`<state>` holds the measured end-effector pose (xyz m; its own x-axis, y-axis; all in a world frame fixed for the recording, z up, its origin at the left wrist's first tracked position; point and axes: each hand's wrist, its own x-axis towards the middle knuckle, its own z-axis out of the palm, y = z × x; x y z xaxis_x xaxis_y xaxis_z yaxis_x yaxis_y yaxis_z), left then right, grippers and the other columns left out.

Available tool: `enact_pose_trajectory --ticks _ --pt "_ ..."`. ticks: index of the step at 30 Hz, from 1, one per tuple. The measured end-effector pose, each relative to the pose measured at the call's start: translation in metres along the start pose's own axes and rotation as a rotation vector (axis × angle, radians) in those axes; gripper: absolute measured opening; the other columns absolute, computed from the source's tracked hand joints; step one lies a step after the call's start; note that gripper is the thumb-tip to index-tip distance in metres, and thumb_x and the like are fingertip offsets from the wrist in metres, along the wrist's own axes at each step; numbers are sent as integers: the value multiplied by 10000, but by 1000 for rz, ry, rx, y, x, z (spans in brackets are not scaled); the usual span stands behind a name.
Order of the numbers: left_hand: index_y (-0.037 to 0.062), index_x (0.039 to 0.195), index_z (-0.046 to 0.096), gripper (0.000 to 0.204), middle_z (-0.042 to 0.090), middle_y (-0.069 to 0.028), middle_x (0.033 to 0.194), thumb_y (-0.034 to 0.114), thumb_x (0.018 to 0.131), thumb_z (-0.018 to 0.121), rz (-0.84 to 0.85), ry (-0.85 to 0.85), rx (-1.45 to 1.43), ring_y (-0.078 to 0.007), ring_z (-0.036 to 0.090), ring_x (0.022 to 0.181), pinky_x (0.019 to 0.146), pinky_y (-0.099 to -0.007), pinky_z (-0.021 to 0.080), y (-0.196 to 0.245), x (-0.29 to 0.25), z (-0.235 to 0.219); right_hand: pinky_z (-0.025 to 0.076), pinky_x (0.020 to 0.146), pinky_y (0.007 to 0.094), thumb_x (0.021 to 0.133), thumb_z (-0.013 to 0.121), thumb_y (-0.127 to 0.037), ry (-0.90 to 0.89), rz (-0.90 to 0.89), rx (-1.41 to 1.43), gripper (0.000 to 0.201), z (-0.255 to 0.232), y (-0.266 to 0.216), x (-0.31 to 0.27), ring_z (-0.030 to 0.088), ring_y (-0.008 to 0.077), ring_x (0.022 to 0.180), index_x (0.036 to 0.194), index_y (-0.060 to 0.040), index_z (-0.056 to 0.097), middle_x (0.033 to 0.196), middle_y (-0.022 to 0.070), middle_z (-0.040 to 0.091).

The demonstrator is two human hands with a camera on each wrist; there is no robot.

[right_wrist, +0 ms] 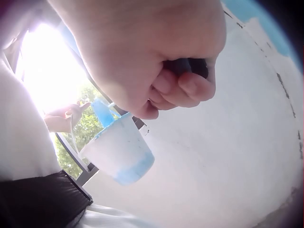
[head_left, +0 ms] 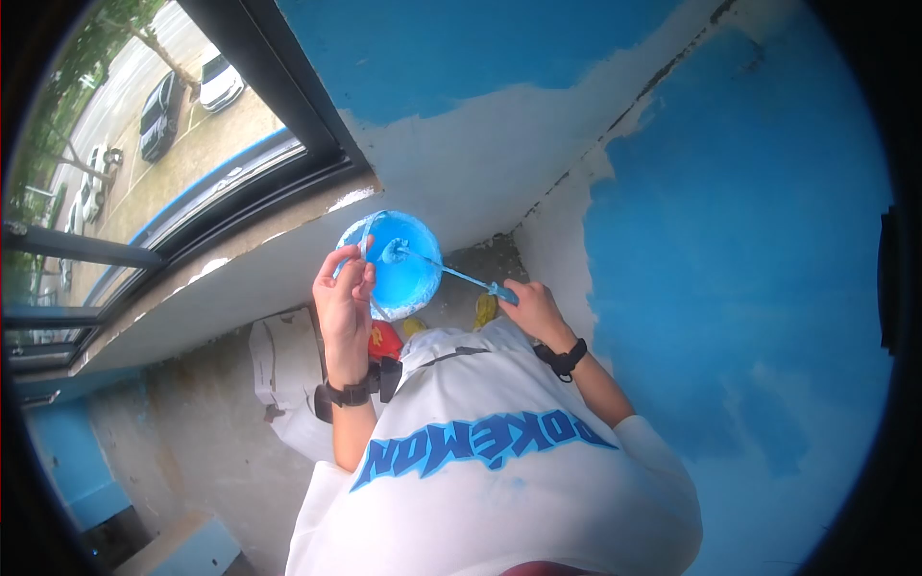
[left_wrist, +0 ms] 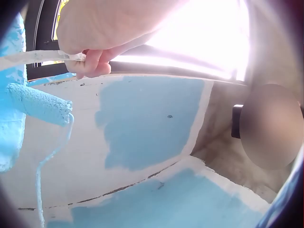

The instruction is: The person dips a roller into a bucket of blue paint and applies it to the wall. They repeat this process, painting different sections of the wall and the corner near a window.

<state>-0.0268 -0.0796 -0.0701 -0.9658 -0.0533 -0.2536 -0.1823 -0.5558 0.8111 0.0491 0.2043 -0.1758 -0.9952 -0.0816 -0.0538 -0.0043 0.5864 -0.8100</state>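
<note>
My left hand (head_left: 343, 312) grips the pale strap-like handle (left_wrist: 35, 59) of a white paint bucket (right_wrist: 121, 147) and holds it up in front of me. Light blue paint (head_left: 408, 280) shows inside, and the rim is smeared with it. In my right hand (head_left: 536, 315) is the blue grip of a paint roller (head_left: 501, 293), fingers wrapped round it. The roller's thin, paint-covered rod runs left over the bucket. Its coated sleeve (left_wrist: 42, 105) lies at the bucket's mouth, tilted, as the left wrist view shows.
A dark-framed window (head_left: 279, 77) and its sill (head_left: 240, 250) stand at the left, with parked cars outside. Partly blue walls (head_left: 730, 259) rise ahead and to the right. Below are yellow shoes (head_left: 486, 309), a red item (head_left: 385, 340) and white sheeting (head_left: 283, 370).
</note>
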Motion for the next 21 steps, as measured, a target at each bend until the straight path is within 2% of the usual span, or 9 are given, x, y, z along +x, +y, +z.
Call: enact_pose_trajectory --ticks 4,6,13,16,21 --pt "-28 1020 610 155 614 -251 1203 -50 868 598 36 1 5 -106 564 693 629 -192 495 4 -2 6 458 578 466 827 652 -88 21 3 37 125 0 -1 -2 592 452 681 871 4 580 687 248 588" --pt "-27 1017 611 152 617 -248 1200 -50 868 595 31 7 9 -107 561 688 624 -189 489 4 -2 7 464 591 484 824 650 -91 -31 1 -59 129 -1 -1 -2 595 459 700 870 -1 570 692 244 596" --pt "-18 999 622 135 631 -235 1186 -52 872 587 39 -2 23 -102 557 677 622 -184 484 4 -2 10 470 603 496 827 656 -107 -12 6 5 138 0 -3 -8 595 465 714 874 -10 571 707 243 603" --pt "-18 990 626 130 628 -237 1191 -54 873 582 41 -2 25 -101 555 676 620 -181 481 4 -2 10 467 602 497 829 658 -109 -23 38 -91 139 0 -3 -8 592 466 718 885 -11 576 710 249 598" --pt "-21 989 630 129 623 -244 1199 -53 874 581 73 -5 32 -103 558 678 612 -178 476 1 2 4 468 608 505 832 655 -114 4 27 27 122 1 -1 -9 594 458 704 882 -20 595 697 242 600"
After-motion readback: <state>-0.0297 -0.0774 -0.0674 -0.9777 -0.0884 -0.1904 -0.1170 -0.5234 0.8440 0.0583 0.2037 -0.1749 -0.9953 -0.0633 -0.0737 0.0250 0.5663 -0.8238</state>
